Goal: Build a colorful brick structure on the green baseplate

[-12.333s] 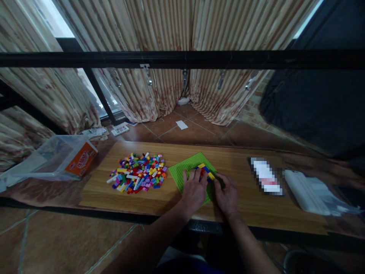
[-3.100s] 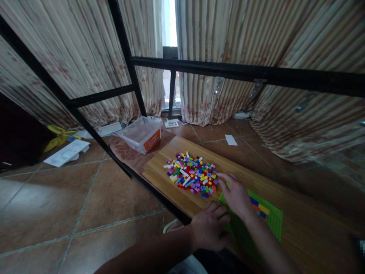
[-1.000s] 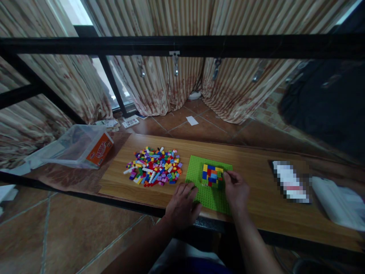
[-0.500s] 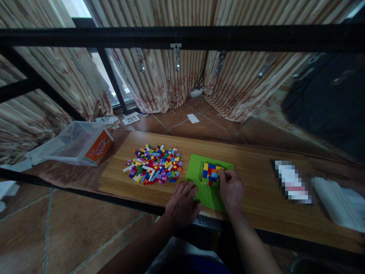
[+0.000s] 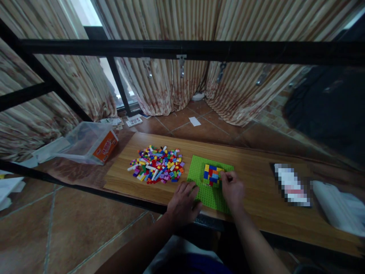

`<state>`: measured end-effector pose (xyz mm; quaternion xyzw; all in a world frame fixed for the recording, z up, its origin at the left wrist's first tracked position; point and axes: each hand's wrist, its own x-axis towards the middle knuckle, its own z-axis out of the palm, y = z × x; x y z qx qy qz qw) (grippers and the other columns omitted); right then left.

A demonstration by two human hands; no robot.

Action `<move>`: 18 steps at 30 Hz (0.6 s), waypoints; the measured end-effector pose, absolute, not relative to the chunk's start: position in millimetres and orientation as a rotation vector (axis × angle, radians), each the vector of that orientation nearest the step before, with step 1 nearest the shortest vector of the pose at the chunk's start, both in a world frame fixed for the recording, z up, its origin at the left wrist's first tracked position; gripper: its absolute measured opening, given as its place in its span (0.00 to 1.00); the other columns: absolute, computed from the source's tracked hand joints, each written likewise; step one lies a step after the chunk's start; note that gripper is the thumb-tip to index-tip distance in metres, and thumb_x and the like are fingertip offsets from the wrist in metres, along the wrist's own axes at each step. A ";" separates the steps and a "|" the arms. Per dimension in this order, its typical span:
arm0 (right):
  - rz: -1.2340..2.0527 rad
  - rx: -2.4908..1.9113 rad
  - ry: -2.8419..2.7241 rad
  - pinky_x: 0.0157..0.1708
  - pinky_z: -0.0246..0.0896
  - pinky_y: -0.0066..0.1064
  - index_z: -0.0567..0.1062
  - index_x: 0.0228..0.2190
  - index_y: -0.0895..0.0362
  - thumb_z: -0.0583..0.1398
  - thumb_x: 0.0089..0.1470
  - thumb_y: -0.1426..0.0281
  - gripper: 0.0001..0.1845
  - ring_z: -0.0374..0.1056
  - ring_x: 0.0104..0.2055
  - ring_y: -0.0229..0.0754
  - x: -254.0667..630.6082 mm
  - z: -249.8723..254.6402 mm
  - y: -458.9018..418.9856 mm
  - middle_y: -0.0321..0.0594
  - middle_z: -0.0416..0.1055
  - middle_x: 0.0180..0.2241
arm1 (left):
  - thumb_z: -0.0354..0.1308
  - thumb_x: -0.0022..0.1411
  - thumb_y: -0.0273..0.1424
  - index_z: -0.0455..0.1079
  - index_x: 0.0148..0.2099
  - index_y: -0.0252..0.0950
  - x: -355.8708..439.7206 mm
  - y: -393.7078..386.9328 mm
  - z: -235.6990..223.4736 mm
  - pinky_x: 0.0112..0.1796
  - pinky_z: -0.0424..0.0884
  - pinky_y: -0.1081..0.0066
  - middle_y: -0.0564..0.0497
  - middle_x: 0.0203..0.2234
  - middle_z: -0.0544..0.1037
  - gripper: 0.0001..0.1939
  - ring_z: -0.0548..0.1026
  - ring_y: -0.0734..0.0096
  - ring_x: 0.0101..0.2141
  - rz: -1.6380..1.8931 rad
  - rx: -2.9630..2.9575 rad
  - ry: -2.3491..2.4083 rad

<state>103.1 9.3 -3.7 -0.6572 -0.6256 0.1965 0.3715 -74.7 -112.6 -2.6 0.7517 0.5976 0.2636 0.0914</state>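
Note:
A green studded baseplate (image 5: 211,199) lies on the wooden table, bearing a low block of toy bricks (image 5: 212,175) in red, blue, yellow and orange. My left hand (image 5: 184,201) rests flat at the plate's left front edge, fingers loosely apart and holding nothing. At the right side of the brick block, my right hand (image 5: 233,192) has its thumb and fingers pinched together. Whatever sits between those fingertips is too small and covered to make out. Left of the plate spreads a pile of loose coloured bricks (image 5: 158,164).
A clear plastic bin (image 5: 82,142) with an orange label stands beyond the table's left end. Toward the right of the wooden table (image 5: 256,179) lie a blurred-out flat item (image 5: 292,186) and a white plastic packet (image 5: 336,207). A black metal bar (image 5: 128,48) crosses in front of the curtains.
The camera view has shifted and tilted slightly. Both hands keep nearly the same places, the right one still pinching at the brick block's right side.

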 end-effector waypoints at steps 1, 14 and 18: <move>0.568 -1.646 -1.539 0.28 0.53 0.31 0.72 0.25 0.56 0.54 0.54 0.48 0.24 0.63 0.26 0.40 106.5 -4.8 10.6 0.40 0.71 0.24 | 0.58 0.60 0.36 0.64 0.56 0.35 -74.8 -112.6 -3.3 0.55 0.64 0.49 0.41 0.55 0.67 0.23 0.65 0.50 0.54 0.779 2.234 1.781; 0.775 -1.585 -1.190 0.30 0.58 0.32 0.75 0.27 0.58 0.62 0.45 0.47 0.26 0.65 0.28 0.41 126.2 -8.2 5.3 0.38 0.71 0.25 | 0.56 0.60 0.38 0.65 0.56 0.33 -72.4 -113.2 -4.4 0.56 0.64 0.53 0.41 0.53 0.69 0.24 0.67 0.53 0.53 0.797 2.240 1.785; 0.789 -1.454 -1.472 0.36 0.62 0.34 0.76 0.30 0.58 0.59 0.50 0.49 0.23 0.69 0.33 0.44 96.9 9.8 -15.6 0.41 0.75 0.29 | 0.55 0.61 0.41 0.66 0.56 0.33 -71.1 -114.6 -6.3 0.57 0.62 0.54 0.41 0.54 0.69 0.24 0.67 0.54 0.54 0.754 2.264 1.806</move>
